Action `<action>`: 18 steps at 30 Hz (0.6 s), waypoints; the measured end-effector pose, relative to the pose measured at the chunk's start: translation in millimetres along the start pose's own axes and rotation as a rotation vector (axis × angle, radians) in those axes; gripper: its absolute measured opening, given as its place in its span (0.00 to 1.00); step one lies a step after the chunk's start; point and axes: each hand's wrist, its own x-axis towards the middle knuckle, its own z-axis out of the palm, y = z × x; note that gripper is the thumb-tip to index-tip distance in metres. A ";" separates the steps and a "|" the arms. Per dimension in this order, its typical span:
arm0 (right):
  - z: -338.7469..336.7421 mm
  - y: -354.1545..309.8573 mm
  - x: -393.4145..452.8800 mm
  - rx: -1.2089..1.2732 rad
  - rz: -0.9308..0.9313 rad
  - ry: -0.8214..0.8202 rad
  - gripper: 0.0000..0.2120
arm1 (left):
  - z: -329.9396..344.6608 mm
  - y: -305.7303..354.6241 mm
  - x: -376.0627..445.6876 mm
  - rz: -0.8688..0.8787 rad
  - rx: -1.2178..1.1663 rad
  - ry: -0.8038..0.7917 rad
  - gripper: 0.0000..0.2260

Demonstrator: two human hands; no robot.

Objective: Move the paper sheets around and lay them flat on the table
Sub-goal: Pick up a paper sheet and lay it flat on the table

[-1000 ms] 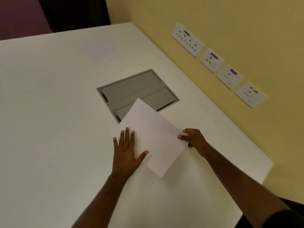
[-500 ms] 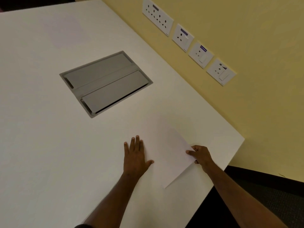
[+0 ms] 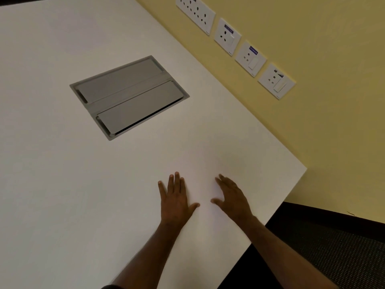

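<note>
Both hands lie palm down with the fingers spread and nothing clamped in them. The left hand [image 3: 176, 200] is flat, its thumb pointing toward the right hand [image 3: 232, 198], which is just beside it. The paper sheet [image 3: 208, 172] lies flat on the white table [image 3: 62, 184], under and between the two hands; its edges are hard to see. Half a second ago the right hand pinched the sheet's lifted edge; now it has let go and presses the sheet down. The grey hatch [image 3: 129, 97] is well beyond the fingertips.
</note>
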 end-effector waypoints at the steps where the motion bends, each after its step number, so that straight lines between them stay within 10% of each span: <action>1: -0.7 1.7 1.0 0.001 -0.008 -0.012 0.39 | 0.7 0.7 -2.0 -0.006 0.000 0.004 0.48; 18: 3.0 2.9 -0.5 -0.008 -0.014 -0.051 0.38 | 10.7 1.4 -4.5 -0.007 0.019 -0.001 0.49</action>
